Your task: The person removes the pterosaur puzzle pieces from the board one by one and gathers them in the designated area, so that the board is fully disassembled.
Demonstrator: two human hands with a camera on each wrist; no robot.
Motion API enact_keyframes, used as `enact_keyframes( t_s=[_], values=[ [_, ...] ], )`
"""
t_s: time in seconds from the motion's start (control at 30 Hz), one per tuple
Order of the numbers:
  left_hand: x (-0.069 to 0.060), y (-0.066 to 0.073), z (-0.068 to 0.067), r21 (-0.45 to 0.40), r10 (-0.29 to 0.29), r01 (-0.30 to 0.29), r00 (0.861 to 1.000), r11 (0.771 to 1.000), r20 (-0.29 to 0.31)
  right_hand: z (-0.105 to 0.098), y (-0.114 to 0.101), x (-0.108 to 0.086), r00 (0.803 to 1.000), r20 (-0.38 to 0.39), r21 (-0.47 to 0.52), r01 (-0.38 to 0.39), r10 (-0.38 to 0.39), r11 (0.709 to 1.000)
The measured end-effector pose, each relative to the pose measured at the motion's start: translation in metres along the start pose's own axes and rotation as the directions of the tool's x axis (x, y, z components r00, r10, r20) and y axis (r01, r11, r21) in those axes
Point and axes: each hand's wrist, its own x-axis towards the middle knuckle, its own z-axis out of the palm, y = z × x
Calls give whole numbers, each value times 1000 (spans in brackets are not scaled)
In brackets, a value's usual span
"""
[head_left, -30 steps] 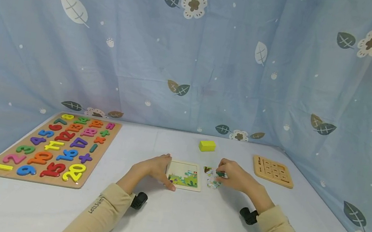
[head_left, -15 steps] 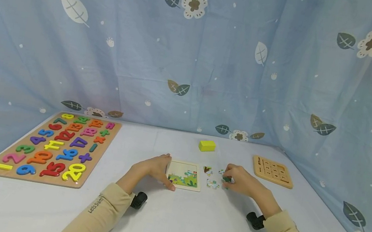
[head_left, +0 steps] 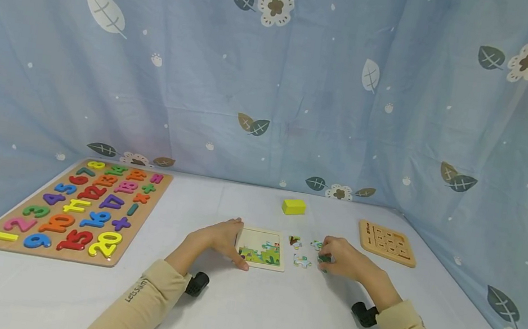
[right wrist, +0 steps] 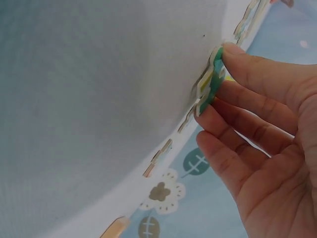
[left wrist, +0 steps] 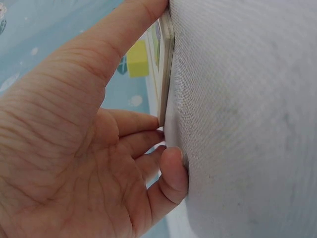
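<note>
A wooden jigsaw tray [head_left: 258,235] lies flat on the white table, with a colourful picture partly filling its lower right. My left hand [head_left: 219,237] holds the tray's left side, thumb at the near edge and fingers farther back along the side. Right of the tray, my right hand [head_left: 344,259] pinches a green jigsaw piece [right wrist: 214,79] between thumb and fingers; in the right wrist view it is tilted close to the tabletop. Loose pieces lie around it: a brown and yellow piece [head_left: 295,242], a pale blue piece [head_left: 302,261] and a partly covered piece [head_left: 315,245].
A yellow-green block [head_left: 294,207] stands behind the tray. At the right is a wooden number board [head_left: 387,243]. A large board of coloured numbers [head_left: 68,209] lies at the left. A blue patterned curtain [head_left: 277,75] hangs behind the table.
My right hand has moved to the right with the green jigsaw piece, then lowered it slightly, uncovering the loose pieces beside the tray. The left hand and tray look unmoved.
</note>
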Motion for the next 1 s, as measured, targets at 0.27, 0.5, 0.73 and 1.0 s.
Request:
enact_keyframes(
  t_s=[0.27,0.5,0.73,1.0],
  values=[
    [-1,1,0,12,-8,8,1000,1000,2,0,1,-1,998,33,30,-50,49,998],
    [-1,0,0,10,-1,1,1000,1000,2,1,-1,0,994,45,14,-104,103,994],
    [-1,0,0,17,-5,5,1000,1000,7,-2,0,-1,995,14,21,-102,101,995],
    [-2,0,0,25,-8,8,1000,1000,7,-6,2,2,998,-15,21,-62,63,998]
  ],
)
